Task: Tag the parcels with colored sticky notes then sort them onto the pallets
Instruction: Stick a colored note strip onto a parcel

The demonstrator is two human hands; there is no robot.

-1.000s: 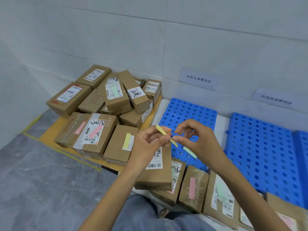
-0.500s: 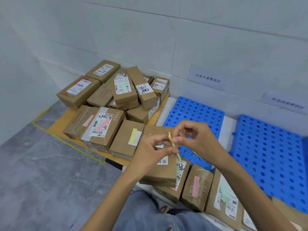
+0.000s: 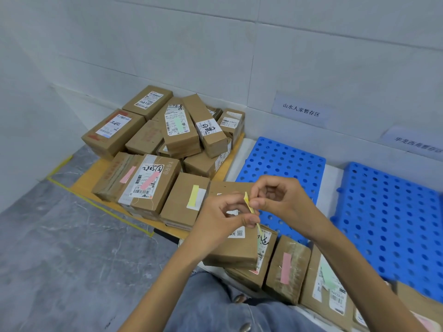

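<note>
Both hands meet in front of me over a brown parcel [image 3: 236,248]. My left hand [image 3: 223,216] pinches the lower part of a narrow yellow sticky note strip [image 3: 249,204]. My right hand [image 3: 275,200] pinches its upper end with thumb and forefinger. The strip stands nearly upright, seen edge-on. A heap of brown parcels [image 3: 167,144] lies on an orange board at the left, some tagged pink, green or yellow. Near me a row of parcels carries a pink note [image 3: 285,268] and a green note [image 3: 327,276].
Two blue perforated pallets [image 3: 282,161] [image 3: 393,212] lie against the white tiled wall, each under a paper sign [image 3: 300,110]. Yellow floor tape [image 3: 100,204] borders the orange board [image 3: 84,183]. Grey stone floor spreads to the left. My knee in jeans is at the bottom.
The yellow strip has turned from a slanted, flat view to nearly upright and edge-on between my fingers. Both hands have stayed together over the same parcel; my view shifted slightly.
</note>
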